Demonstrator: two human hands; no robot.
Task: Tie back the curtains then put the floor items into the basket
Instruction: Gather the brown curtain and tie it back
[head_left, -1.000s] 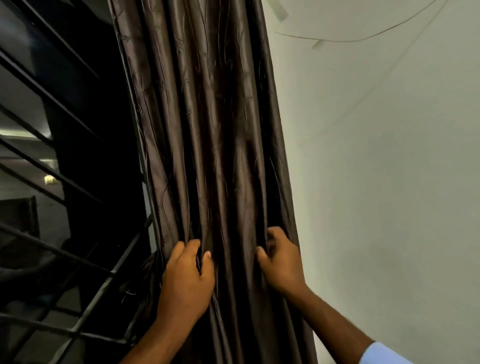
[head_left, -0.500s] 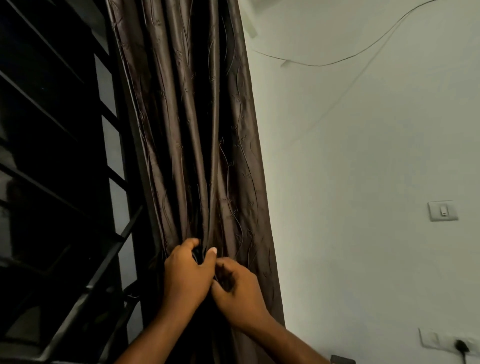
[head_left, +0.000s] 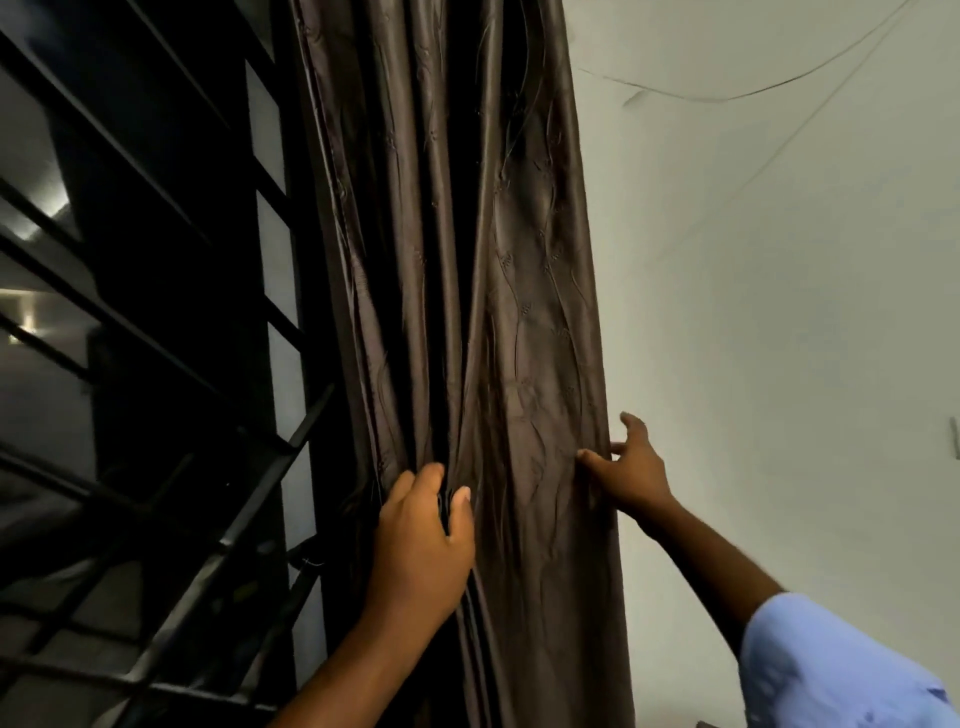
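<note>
The curtain (head_left: 493, 312) hangs in long dark folds between the window grille (head_left: 156, 415) on its left and the wall (head_left: 779, 312) on its right. The hands are apart: the left hand (head_left: 421, 545) grips a bunch of pleats near the curtain's left side, thumb and fingers curled round the fabric, while the right hand (head_left: 631, 467) sits at the curtain's right edge with fingers spread, touching the cloth; whether it has any fabric pinched I cannot tell. The step in hand looks like gathering the full width into one bundle before tying. To do it well, the right hand should probably hook behind the free edge and sweep it towards the left hand, so no loose panel stays out. The left grip is best kept firm and level, so the pleats do not slide and the tie sits straight. No tie-back, basket or floor items show here.
</note>
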